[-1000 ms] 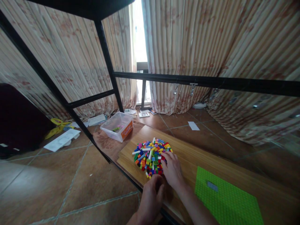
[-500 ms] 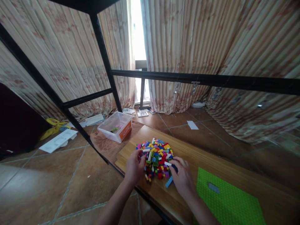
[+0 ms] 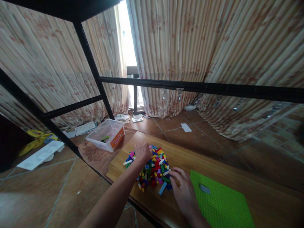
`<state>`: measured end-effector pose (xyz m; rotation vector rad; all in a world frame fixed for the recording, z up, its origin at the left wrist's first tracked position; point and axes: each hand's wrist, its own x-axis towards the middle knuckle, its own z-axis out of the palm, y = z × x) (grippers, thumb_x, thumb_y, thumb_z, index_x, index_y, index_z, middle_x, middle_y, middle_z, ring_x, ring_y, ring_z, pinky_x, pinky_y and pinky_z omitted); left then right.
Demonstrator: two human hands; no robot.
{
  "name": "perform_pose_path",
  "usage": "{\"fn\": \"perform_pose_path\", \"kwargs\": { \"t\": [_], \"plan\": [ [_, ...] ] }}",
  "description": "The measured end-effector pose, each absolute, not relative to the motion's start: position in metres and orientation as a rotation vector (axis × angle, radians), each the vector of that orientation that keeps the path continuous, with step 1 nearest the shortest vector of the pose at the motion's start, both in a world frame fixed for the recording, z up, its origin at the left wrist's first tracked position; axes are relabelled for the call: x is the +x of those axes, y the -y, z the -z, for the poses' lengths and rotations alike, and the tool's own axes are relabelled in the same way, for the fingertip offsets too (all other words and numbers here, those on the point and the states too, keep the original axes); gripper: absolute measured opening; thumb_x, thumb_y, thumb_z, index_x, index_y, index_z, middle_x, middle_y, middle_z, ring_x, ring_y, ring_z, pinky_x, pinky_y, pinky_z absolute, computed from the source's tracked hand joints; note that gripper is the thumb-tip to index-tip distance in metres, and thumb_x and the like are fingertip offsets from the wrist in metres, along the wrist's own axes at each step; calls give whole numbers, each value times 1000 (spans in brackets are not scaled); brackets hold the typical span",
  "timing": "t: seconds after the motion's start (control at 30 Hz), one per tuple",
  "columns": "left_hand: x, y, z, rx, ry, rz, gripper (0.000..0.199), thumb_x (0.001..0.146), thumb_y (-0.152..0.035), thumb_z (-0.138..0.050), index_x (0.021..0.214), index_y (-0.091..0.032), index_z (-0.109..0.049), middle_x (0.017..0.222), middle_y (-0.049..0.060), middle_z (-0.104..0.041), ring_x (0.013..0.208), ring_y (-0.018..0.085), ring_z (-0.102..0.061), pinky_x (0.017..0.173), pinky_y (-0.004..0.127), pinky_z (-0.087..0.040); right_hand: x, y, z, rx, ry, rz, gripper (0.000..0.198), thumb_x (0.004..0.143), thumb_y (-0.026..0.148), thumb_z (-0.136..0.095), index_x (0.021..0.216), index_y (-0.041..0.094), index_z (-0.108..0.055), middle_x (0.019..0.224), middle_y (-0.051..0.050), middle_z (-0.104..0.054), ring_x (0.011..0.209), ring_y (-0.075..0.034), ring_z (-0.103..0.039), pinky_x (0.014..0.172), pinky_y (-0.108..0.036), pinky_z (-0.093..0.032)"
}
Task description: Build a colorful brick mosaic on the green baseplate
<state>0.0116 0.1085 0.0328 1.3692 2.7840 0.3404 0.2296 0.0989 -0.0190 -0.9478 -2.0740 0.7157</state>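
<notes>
A heap of small building bricks in many colours (image 3: 155, 167) lies on the wooden board. My left hand (image 3: 143, 152) reaches over the heap's far left part, back of the hand upward; its fingertips are hidden, so I cannot see what they touch. My right hand (image 3: 184, 191) is at the heap's right edge, with a small white brick (image 3: 166, 173) at the tips of its thumb and index finger. Close by, a long light-blue brick (image 3: 162, 188) sits at the near edge. Another white brick (image 3: 127, 162) lies left of my left hand.
A green studded baseplate (image 3: 220, 201) lies on the wooden board (image 3: 180, 152), right of my right hand. Beyond the board's left end stands a clear plastic box (image 3: 97, 139) with a few pieces inside. Black metal bars (image 3: 166, 84) cross in front of the curtains.
My left hand has moved away from me, farther over the heap, and its fingertips are now out of sight. My right hand has shifted slightly at the right edge. The view has turned right.
</notes>
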Motion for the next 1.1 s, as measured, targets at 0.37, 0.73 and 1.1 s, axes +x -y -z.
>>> {"fn": "perform_pose_path", "kwargs": {
  "t": [0.37, 0.73, 1.1],
  "plan": [
    [25, -74, -57, 1647, -2447, -904, 12, 81, -30, -57, 81, -19, -64, 83, 3, -68, 80, 17, -60, 77, 29, -41, 229, -102, -5, -941, 1738, -1121, 29, 87, 45, -53, 95, 21, -69, 99, -8, -66, 93, -22, -61, 80, -36, -50],
    [107, -27, -52, 2127, -2010, -1009, 46, 77, -21, -63, 122, -21, -54, 102, 8, -66, 97, 26, -57, 95, 46, -40, 226, -83, -23, -879, 1318, -1777, 43, 78, 58, -61, 93, 18, -67, 55, 4, -52, 44, -8, -40, 40, -19, -31],
    [151, -7, -31, 757, -1524, -1378, 56, 81, -68, -45, 95, -15, -59, 53, -4, -48, 45, 9, -43, 41, 20, -31, 259, -55, -23, -823, 1468, -1570, 32, 83, 45, -61, 105, 22, -66, 101, -6, -68, 94, -21, -63, 83, -32, -52]
  ]
}}
